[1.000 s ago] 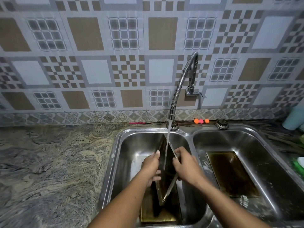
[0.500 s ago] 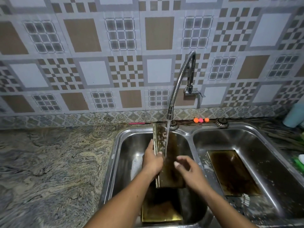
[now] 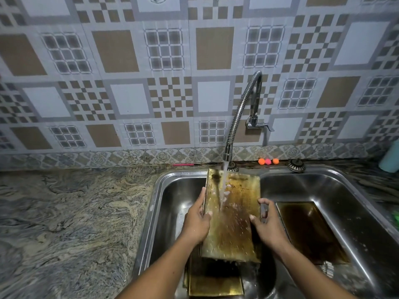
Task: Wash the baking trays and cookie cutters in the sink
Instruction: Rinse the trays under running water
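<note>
The baking tray (image 3: 234, 221) stood tilted over the left basin (image 3: 172, 197), with the left grip (image 3: 197, 222) and right grip (image 3: 269, 225) each clasping a side edge. Sliding it slowly under the stream (image 3: 223, 184) would have rinsed every stained corner.

Marbled countertop (image 3: 75, 212) with double sink (image 3: 345, 190)

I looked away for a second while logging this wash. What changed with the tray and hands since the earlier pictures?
The brass-coloured rectangular baking tray turned from edge-on to broad face toward the camera under the still-running water stream. The right hand, briefly off it, regripped its right edge; the left hand kept the left edge. Unchanged: the dark stained rectangular tray lying in the right basin.
</note>
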